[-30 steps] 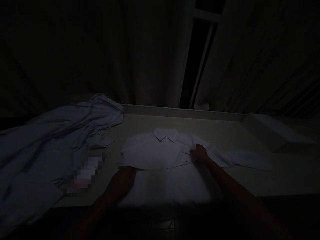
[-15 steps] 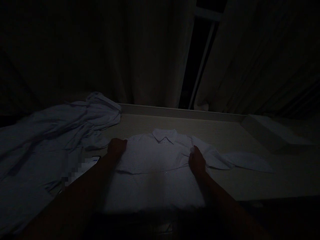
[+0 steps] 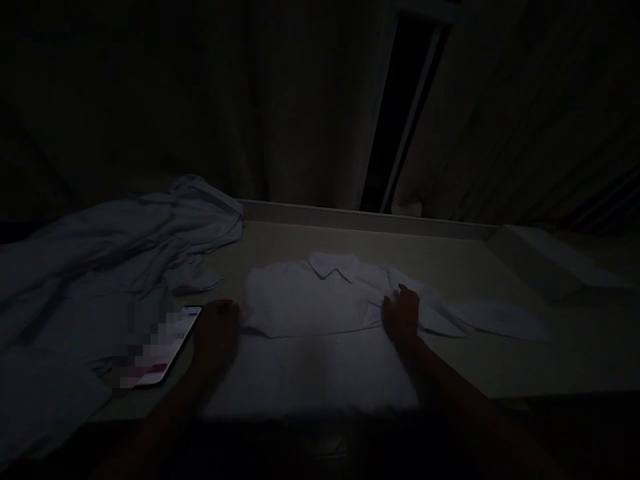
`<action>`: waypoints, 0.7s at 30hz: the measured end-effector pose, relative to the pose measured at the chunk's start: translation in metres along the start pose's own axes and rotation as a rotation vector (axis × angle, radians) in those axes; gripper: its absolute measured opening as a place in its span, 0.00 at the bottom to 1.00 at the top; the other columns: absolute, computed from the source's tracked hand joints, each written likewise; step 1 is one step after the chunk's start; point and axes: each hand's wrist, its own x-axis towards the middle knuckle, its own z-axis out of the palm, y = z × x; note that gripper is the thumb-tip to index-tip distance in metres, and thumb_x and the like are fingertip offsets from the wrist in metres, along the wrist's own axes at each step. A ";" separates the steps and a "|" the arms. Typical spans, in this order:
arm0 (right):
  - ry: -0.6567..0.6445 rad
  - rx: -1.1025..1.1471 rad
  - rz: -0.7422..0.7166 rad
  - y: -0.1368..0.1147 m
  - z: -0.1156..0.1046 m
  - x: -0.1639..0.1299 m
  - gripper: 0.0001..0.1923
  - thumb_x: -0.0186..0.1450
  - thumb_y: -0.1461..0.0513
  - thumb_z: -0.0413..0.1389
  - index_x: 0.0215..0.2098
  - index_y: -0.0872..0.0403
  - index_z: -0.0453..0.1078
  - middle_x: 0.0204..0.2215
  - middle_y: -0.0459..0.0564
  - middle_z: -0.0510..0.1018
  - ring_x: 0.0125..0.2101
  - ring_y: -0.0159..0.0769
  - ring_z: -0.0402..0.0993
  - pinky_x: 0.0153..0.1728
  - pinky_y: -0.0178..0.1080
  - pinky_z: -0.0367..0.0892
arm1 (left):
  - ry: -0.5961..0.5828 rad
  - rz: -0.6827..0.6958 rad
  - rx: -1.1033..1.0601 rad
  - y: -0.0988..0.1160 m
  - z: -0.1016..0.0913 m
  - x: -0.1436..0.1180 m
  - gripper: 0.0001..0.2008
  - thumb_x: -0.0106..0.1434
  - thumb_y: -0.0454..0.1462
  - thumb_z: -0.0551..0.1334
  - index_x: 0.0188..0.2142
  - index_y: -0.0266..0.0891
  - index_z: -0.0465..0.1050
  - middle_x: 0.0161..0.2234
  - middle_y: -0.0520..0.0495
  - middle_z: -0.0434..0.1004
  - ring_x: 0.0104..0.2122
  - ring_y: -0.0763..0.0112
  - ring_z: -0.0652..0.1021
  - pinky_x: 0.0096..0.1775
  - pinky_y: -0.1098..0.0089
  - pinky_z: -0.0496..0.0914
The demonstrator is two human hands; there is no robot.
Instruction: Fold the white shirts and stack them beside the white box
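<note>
1. Right hand: rests on the white shirt at the shirt's right side, where the sleeve branches off. The grip looks loosely closed, fingers curled onto the cloth, but the light is too dim to tell whether a fold is pinched.
2. Left hand: lies palm down just beside the shirt's left edge, at about 9 o'clock from the shirt's middle. Fingers look flat and spread, nothing held. Whether it touches the shirt's hem I cannot tell.
3. White shirt: spread flat on the bench, collar pointing to 12 o'clock, away from the person. Left side is folded in, giving a straight edge; the right sleeve trails out toward 3 o'clock. The lower body of the shirt runs toward 6 o'clock to the bench's near edge.
4. Phone: lit screen up, on the bench just beside the left hand, at 9 o'clock from it. Part of its screen is blurred out.
5. Heap of pale cloth: rumpled, at 10 o'clock from the shirt, well apart from the right hand; it reaches the bench's left end.
6. Raised block: at 2 o'clock, far right end of the bench.
7. Curtains: hang behind the bench at 12 o'clock, with a dark gap between them. Room is very dark.
</note>
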 end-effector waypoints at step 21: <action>-0.813 0.377 -0.116 -0.328 0.128 0.057 0.24 0.60 0.50 0.61 0.52 0.49 0.71 0.48 0.51 0.79 0.51 0.47 0.72 0.52 0.51 0.64 | 0.105 0.044 -0.154 -0.023 0.008 -0.043 0.09 0.53 0.31 0.57 0.35 0.43 0.62 0.34 0.49 0.70 0.34 0.66 0.72 0.37 0.67 0.66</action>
